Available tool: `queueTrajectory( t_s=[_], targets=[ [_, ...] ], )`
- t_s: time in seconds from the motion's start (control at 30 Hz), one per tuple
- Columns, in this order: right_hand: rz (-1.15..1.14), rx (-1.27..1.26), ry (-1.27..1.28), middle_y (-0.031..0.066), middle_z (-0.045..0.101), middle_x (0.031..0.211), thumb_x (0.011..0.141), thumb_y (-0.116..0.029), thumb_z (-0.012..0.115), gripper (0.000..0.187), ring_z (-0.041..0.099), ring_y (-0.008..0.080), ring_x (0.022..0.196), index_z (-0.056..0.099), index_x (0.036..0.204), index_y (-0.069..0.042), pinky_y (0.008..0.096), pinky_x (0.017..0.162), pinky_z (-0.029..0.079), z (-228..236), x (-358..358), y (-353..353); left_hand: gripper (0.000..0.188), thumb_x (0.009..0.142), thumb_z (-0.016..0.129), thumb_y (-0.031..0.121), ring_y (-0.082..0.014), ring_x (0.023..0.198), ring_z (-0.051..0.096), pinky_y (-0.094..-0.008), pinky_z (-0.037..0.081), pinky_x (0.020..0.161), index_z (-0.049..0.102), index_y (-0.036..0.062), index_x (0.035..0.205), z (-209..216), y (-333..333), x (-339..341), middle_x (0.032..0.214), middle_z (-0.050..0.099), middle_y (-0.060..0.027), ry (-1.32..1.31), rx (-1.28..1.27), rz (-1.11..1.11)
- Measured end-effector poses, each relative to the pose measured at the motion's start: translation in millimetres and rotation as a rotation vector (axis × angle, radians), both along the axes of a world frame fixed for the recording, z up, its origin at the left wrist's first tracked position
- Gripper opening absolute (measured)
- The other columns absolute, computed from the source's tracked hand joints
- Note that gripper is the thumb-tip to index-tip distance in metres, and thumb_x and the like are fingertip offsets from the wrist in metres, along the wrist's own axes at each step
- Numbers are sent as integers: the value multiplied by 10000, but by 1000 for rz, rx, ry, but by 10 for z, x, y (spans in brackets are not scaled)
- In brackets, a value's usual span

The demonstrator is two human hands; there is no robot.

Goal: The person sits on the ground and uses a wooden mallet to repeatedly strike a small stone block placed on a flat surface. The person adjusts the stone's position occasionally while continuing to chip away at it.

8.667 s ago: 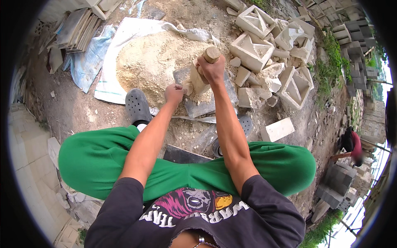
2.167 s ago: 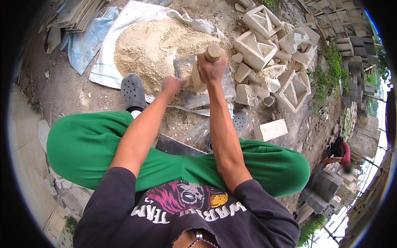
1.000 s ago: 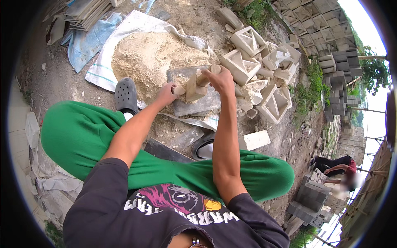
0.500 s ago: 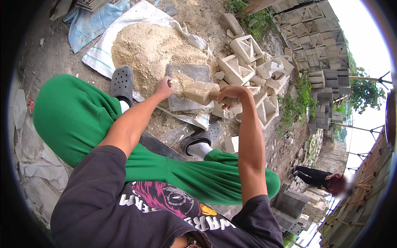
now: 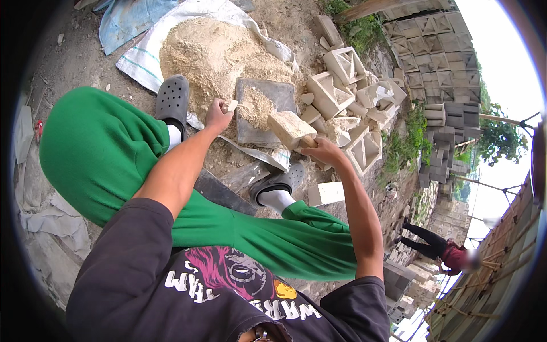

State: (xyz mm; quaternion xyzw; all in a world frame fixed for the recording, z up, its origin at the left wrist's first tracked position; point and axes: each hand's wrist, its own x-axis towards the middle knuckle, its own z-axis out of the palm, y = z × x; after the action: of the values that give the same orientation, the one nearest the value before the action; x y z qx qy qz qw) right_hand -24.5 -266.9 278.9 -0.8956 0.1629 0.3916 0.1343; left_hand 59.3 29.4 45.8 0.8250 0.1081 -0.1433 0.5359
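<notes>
Head view: right hand [image 5: 325, 151] gripping mallet [image 5: 290, 129], long axis diagonal, head up-left; left hand [image 5: 217, 116] pinching chip [image 5: 231, 105], possibly stone.

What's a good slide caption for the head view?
Right hand grips a mallet near a powder-strewn slab; left hand holds a pale chunk.

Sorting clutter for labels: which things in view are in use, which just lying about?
In use, likely:
mallet (right hand)
pale chunk (left hand)
dark slab
powdery heap, white sack

Lying about:
hollow blocks
pale oblong block
blue sheet
</notes>
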Motion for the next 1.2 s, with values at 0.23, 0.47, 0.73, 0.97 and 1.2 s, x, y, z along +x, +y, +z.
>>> queueTrajectory(
  t_s=[0.23, 0.47, 0.73, 0.97, 1.2],
  targets=[
    [-2, 11, -90, 268, 699, 907, 843, -453, 678, 609, 714, 363, 833, 593, 1129, 79, 446, 769, 548, -199, -669, 154, 427, 771, 741, 246, -309, 940, 656, -418, 507, 840, 548, 27, 1083, -94, 44, -159, 1005, 669, -155, 24, 1, 14],
    [-45, 72, -150, 329, 672, 1006, 852, -449, 673, 641, 652, 479, 980, 531, 1216, 59, 508, 871, 508, -626, -884, 432, 440, 763, 734, 245, -319, 945, 664, -419, 511, 855, 553, 12, 1089, -135, 54, -240, 1006, 682, -160, 60, -12, 63],
    [-43, 22, -197, 300, 686, 989, 821, -423, 705, 633, 667, 450, 961, 553, 1215, 48, 491, 879, 506, -403, -730, 264, 432, 756, 733, 277, -328, 924, 669, -431, 508, 842, 559, 30, 1065, -198, 121, -265, 981, 687, -159, 186, 44, 43],
    [-196, 68, -304, 285, 697, 969, 827, -434, 717, 586, 686, 428, 925, 609, 1142, 47, 479, 818, 523, -323, -617, 256, 428, 761, 733, 308, -335, 935, 664, -429, 503, 838, 561, 41, 1048, -130, 129, -301, 972, 680, -161, 235, 94, 38],
    [-43, 43, -270, 295, 690, 931, 855, -420, 683, 586, 669, 471, 896, 544, 1240, -1, 523, 825, 514, -637, -1025, 284, 496, 801, 693, 325, -344, 1069, 648, -446, 499, 915, 580, 39, 1189, -186, 127, -303, 1110, 684, -182, 273, 180, -18]
  ],
)
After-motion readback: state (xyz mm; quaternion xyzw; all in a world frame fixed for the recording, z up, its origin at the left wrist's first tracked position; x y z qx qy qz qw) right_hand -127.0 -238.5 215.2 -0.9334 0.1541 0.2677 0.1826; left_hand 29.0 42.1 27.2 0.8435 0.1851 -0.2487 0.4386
